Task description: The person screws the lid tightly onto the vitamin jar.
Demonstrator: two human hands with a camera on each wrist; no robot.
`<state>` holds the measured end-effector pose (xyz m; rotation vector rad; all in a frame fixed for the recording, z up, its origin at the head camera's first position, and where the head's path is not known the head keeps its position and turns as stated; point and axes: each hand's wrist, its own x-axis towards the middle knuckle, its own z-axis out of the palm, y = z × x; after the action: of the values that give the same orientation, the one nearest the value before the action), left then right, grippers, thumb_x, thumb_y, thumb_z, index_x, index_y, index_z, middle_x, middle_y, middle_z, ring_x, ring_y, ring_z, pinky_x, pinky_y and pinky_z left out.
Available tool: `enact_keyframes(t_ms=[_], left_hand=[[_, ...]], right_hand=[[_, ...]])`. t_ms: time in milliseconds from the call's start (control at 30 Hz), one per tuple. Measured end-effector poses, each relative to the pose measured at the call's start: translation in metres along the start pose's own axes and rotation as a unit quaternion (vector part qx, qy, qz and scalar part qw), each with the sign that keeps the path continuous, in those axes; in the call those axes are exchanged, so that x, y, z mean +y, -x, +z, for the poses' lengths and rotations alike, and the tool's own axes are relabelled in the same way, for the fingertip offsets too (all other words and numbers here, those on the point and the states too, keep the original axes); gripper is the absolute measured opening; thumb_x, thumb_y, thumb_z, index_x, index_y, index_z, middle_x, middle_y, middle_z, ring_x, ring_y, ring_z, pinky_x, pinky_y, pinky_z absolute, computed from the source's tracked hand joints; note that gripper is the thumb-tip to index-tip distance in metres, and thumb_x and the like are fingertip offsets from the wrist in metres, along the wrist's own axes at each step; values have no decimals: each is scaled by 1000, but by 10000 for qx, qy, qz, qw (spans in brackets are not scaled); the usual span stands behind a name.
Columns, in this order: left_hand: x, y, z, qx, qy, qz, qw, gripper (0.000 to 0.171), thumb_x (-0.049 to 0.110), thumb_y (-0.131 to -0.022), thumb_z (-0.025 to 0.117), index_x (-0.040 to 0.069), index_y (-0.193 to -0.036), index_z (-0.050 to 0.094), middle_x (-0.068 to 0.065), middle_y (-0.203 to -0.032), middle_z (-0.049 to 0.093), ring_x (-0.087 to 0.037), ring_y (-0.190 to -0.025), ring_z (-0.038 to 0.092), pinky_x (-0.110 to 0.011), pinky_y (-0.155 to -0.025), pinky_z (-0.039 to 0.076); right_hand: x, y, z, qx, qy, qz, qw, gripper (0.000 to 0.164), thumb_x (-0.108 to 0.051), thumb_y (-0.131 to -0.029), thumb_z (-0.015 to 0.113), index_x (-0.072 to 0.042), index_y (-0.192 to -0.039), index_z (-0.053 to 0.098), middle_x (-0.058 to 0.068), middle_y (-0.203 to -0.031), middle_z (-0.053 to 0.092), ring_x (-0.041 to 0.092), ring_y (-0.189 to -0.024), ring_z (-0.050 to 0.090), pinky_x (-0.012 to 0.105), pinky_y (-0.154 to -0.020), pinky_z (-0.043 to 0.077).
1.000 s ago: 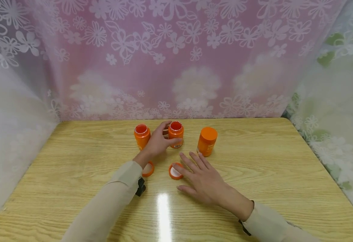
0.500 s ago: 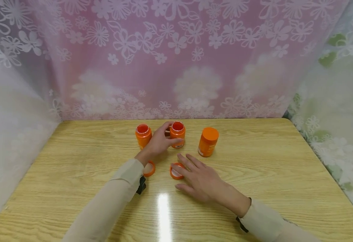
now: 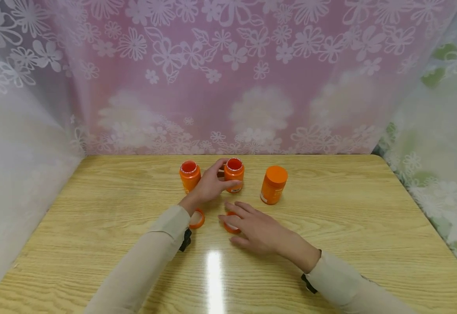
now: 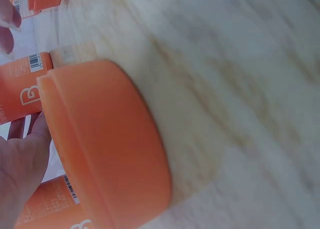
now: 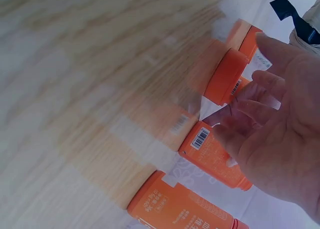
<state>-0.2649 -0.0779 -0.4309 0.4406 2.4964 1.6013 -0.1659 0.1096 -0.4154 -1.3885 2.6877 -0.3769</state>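
My left hand point(image 3: 209, 184) holds an uncapped orange bottle point(image 3: 234, 174) upright on the table, thumb in front and fingers reaching behind. Its barcode side shows beside the hand in the left wrist view, partly behind a large near lid point(image 4: 110, 139). My right hand point(image 3: 260, 232) spreads low over an orange lid point(image 3: 234, 227) that lies inside up, its fingers overlapping the lid's far side in the head view. From the right wrist, relaxed fingers show close to a lid point(image 5: 227, 78) and the held bottle point(image 5: 212, 154), gripping nothing.
Left of the held bottle stands another uncapped orange bottle point(image 3: 190, 175), partly behind my left wrist. A second lid point(image 3: 198, 219) lies beside that forearm. To the right is a capped orange bottle point(image 3: 274, 185). A pink floral curtain point(image 3: 232, 87) hangs behind the wooden table point(image 3: 330, 209).
My right hand has shifted slightly left and its fingers now cover more of the lid. My left hand keeps its hold on the bottle. The whole head view has drifted a little.
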Motion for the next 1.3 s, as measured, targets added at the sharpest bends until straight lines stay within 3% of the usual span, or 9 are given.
enact_keyframes(t_ms=[233, 367, 600, 767, 967, 1100, 1300], left_hand=[[-1, 0, 1, 20, -16, 70, 10000, 64, 33, -85, 73, 25, -139, 41, 3, -127, 51, -20, -115, 55, -36, -96, 46], [-1, 0, 1, 37, 2, 61, 10000, 64, 33, -84, 74, 27, -139, 42, 3, -126, 51, -20, -115, 54, -36, -95, 46], [-4, 0, 1, 39, 79, 53, 9999, 65, 33, -83, 75, 27, -139, 42, 3, -126, 51, -20, -115, 55, -36, -95, 47], [-6, -1, 2, 31, 99, 115, 9999, 63, 33, -83, 74, 27, -138, 42, 3, -125, 51, -20, -114, 55, -36, -95, 47], [-6, -1, 2, 36, 85, 100, 9999, 64, 34, -83, 75, 28, -137, 43, 4, -126, 51, -20, -114, 54, -36, -95, 46], [1, 1, 1, 15, 58, 112, 9999, 65, 33, -83, 75, 25, -138, 42, 2, -127, 50, -21, -114, 54, -36, -96, 46], [2, 2, 0, -65, 95, 144, 9998, 63, 30, -85, 74, 23, -139, 41, 0, -128, 50, -22, -115, 54, -37, -97, 45]], right_hand=[[2, -3, 3, 307, -110, -302, 9990, 36, -10, -89, 68, -13, -125, 60, 10, -132, 52, 27, -118, 48, 39, -93, 47], [3, -5, 1, 261, -104, -278, 9992, 35, -3, -85, 71, -14, -118, 62, 6, -124, 55, 27, -108, 51, 36, -89, 49], [3, -11, -4, 4, -146, -233, 9996, 34, -6, -84, 73, -13, -114, 62, 5, -117, 57, 27, -102, 53, 36, -90, 46], [6, -12, -4, -161, -378, 45, 9991, 32, -9, -86, 71, -17, -115, 60, 2, -119, 55, 25, -103, 51, 37, -87, 48], [11, -12, -8, -84, -547, 86, 9984, 28, -14, -86, 71, -17, -113, 61, -1, -115, 56, 21, -98, 51, 35, -87, 46], [15, -12, -19, 48, -545, 62, 9985, 32, -15, -84, 72, -16, -113, 60, -1, -114, 56, 22, -100, 53, 37, -88, 45], [15, -12, -44, -45, -701, 139, 9974, 45, -24, -88, 70, -15, -130, 57, 6, -130, 52, 24, -114, 51, 39, -95, 44]])
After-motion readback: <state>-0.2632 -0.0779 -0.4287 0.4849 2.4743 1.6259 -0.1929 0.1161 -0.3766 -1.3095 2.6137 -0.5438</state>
